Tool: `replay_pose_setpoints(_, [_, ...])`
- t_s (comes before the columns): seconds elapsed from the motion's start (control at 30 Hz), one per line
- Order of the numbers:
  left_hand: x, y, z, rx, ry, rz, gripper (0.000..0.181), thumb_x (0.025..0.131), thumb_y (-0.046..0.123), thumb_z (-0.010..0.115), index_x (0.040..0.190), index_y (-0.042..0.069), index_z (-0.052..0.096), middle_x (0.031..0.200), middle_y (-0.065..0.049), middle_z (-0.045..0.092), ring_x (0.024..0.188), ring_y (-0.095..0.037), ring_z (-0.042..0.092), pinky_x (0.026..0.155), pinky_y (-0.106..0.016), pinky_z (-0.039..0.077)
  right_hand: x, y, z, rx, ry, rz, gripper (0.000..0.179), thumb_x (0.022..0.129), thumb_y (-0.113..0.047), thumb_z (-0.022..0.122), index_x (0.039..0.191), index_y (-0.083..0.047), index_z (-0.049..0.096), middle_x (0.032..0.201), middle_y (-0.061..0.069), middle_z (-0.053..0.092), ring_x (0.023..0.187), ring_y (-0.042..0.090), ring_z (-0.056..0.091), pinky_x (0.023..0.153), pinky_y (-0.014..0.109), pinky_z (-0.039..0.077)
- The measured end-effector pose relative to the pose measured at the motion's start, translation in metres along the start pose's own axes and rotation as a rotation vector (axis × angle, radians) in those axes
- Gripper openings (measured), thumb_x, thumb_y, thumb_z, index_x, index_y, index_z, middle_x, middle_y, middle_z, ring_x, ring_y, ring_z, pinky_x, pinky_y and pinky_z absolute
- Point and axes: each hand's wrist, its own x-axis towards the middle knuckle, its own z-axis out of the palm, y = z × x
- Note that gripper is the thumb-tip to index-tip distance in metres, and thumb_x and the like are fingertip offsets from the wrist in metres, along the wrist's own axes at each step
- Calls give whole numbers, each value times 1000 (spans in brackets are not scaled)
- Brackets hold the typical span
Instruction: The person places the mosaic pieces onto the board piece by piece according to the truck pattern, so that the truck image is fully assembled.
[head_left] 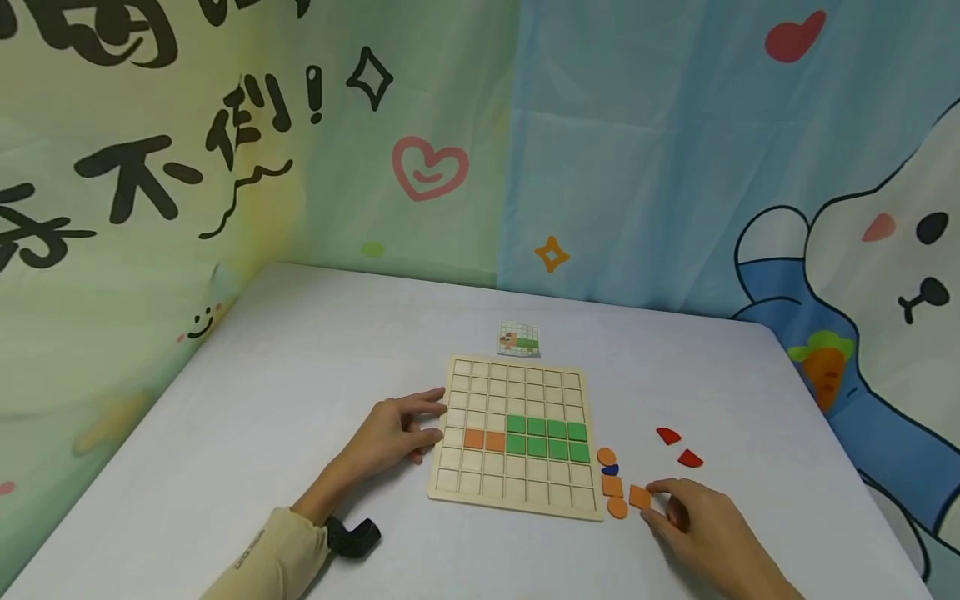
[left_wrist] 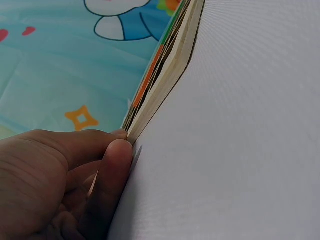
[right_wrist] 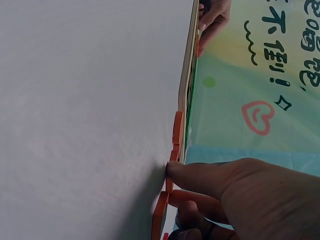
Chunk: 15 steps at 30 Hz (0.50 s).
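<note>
At the left edge of a wooden grid board [head_left: 517,503], the fingertips and thumb of my left hand [head_left: 386,433] touch the rim. The left wrist view shows them right at the board's side [left_wrist: 165,82]. Green squares [head_left: 537,426] fill two short rows on the board, and two orange squares [head_left: 484,439] lie left of the lower row. My right hand [head_left: 697,512] pinches a loose orange square [head_left: 640,497] between thumb and index finger, low at the table. Beside it lie another orange square [head_left: 612,486], orange round pieces [head_left: 617,507] and a blue piece [head_left: 611,470].
Two red wedge pieces [head_left: 691,458] lie beyond my right hand. A small picture card [head_left: 518,339] rests behind the board. On the white table [head_left: 360,333], a black curved object [head_left: 354,538] sits by the left wrist. Printed curtains [head_left: 637,150] stand behind the table.
</note>
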Motion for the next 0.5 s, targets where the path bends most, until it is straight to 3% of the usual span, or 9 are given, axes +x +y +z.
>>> replay_pose_setpoints(0.5, [0,-1,0,-6,0,-4,45,93,9,79,137,2,70,163,-6,53,58,-13,65,54,-22,56,-1,4,0,9,-3,5,37,96,-23,79,126,-4,73,74,1,51,74,15,48,57,22,38])
